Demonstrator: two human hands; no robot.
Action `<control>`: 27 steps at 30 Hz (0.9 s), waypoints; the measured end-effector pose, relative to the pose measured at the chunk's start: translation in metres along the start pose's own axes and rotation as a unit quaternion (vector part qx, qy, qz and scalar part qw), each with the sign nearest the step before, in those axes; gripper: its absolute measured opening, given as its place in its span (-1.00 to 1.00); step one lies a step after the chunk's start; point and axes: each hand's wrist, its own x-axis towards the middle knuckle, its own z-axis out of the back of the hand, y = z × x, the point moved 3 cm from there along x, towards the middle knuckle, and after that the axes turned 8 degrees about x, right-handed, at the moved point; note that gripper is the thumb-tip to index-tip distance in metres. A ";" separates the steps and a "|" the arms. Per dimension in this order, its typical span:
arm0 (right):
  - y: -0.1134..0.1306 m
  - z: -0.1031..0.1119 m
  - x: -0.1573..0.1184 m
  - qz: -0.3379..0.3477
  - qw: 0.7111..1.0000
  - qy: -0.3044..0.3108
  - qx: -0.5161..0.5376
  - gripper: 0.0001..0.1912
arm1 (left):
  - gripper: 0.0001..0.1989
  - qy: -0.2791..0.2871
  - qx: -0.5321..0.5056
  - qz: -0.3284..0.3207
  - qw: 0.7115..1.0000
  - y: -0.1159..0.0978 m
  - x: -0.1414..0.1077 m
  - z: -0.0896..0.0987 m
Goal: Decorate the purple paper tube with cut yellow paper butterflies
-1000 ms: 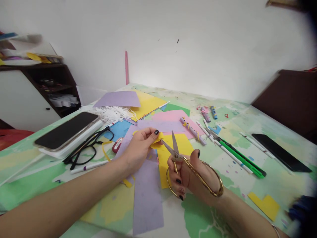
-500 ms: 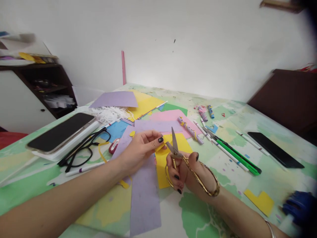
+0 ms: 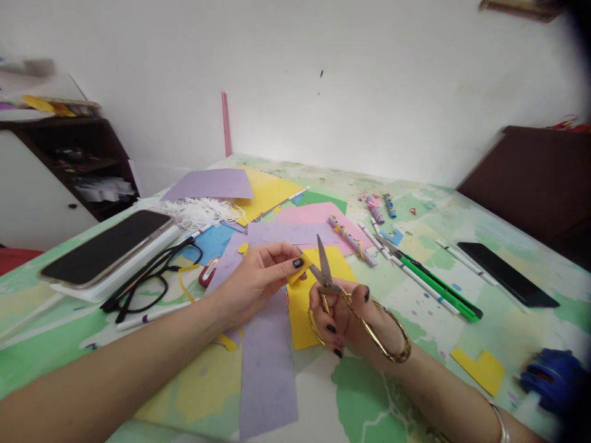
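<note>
The small yellow paper piece [image 3: 298, 275] is being pinched by the left hand [image 3: 270, 271] above the worktop [image 3: 323, 394], lying leftward of the right hand [image 3: 344, 317]; its long axis is not showing clearly. The right hand is grasping gold-handled scissors [image 3: 325, 266], blades parted, long axis pointing away and leftward.

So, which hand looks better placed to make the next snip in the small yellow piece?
Probably the right hand: it holds the scissors, their blades open right by the yellow piece. The left hand is pinching that piece, so it seems better suited to steadying it.
</note>
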 end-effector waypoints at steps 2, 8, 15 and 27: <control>0.000 0.000 -0.001 -0.001 1.000 -0.002 0.000 -0.40 | -0.93 0.010 0.006 -0.003 1.000 0.000 -0.001 -0.001; 0.000 0.000 0.001 -0.007 1.000 -0.002 0.004 -0.46 | -0.93 0.027 0.045 -0.021 0.998 0.001 0.001 0.000; 0.004 -0.004 0.001 -0.004 1.000 -0.028 -0.012 -0.46 | -0.93 -0.004 0.102 -0.038 0.994 0.000 0.002 0.003; 0.003 -0.006 -0.002 -0.032 0.995 -0.084 -0.034 -0.49 | -0.92 -0.017 0.094 -0.045 0.994 -0.001 0.002 0.005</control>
